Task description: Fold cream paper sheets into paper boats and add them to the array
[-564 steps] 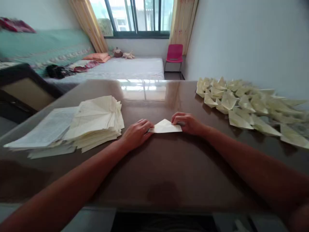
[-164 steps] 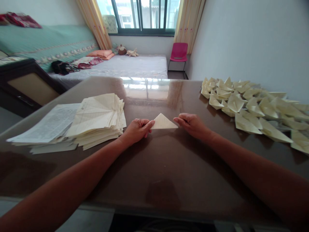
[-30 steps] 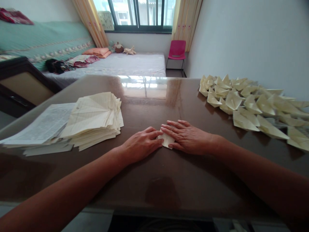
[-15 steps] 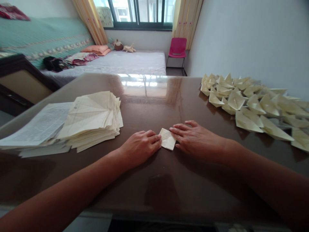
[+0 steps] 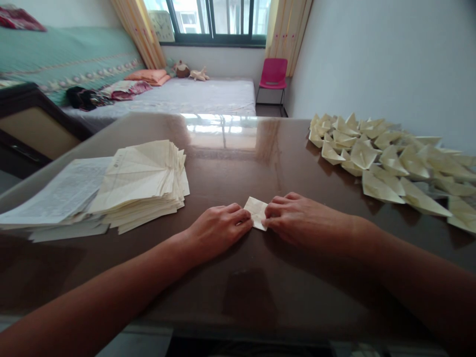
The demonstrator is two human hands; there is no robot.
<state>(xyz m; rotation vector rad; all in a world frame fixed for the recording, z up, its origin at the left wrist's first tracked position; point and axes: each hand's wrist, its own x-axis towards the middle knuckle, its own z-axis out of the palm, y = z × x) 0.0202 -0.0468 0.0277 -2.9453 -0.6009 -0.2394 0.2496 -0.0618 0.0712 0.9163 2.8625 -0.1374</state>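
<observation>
A small folded piece of cream paper [image 5: 256, 208] lies on the brown, glossy table [image 5: 230, 173] between my two hands. With its fingers pinched together, my left hand [image 5: 223, 224] grips the paper's left corner. My right hand [image 5: 303, 218] holds the right edge, fingers curled and thumb against the lower corner. Both hands rest low over the tabletop, and the fingertips hide the paper's two side corners.
To the left stands a stack of creased cream sheets [image 5: 137, 178] beside printed white sheets [image 5: 63, 191]. Many folded paper boats [image 5: 386, 158] crowd the right side near the wall. Beyond the table are a bed [image 5: 211, 96] and a pink chair [image 5: 273, 73].
My right hand's fingers have curled in from lying stretched out and now pinch the paper's right edge. My left hand has shifted slightly right and down along its corner.
</observation>
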